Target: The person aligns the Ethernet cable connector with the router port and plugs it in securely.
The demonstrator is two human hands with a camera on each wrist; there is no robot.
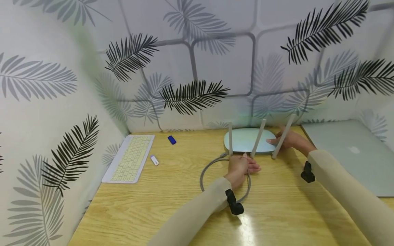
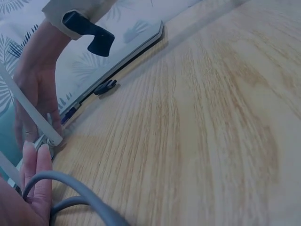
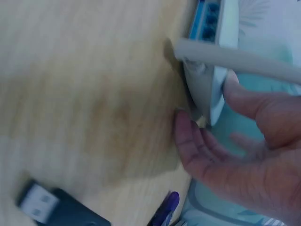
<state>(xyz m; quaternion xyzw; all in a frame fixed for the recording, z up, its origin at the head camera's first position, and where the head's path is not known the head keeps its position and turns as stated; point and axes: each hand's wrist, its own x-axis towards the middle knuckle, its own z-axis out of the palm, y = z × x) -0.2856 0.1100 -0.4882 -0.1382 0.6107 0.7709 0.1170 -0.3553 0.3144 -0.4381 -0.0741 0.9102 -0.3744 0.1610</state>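
A pale blue-white router (image 1: 246, 140) with three upright grey antennas stands by the wall. My right hand (image 1: 287, 138) grips its right end, with the thumb (image 3: 237, 94) on the top face and the fingers curled by the side. At the router's near edge, my left hand (image 1: 241, 166) holds a grey network cable (image 1: 201, 179) between thumb and fingers, its two fingertips (image 2: 36, 157) stretched forward. The cable loops round beneath the left wrist. Blue ports (image 3: 211, 21) show along the router's edge in the right wrist view. The cable's tip is hidden by the hand.
A white keyboard (image 1: 130, 159) lies at the left, near a blue USB stick (image 1: 171, 139) and a white one (image 1: 154, 160). A closed silver laptop (image 1: 351, 150) occupies the right. A black USB stick (image 3: 61, 207) and a purple-tipped item (image 3: 164, 209) lie near the right hand.
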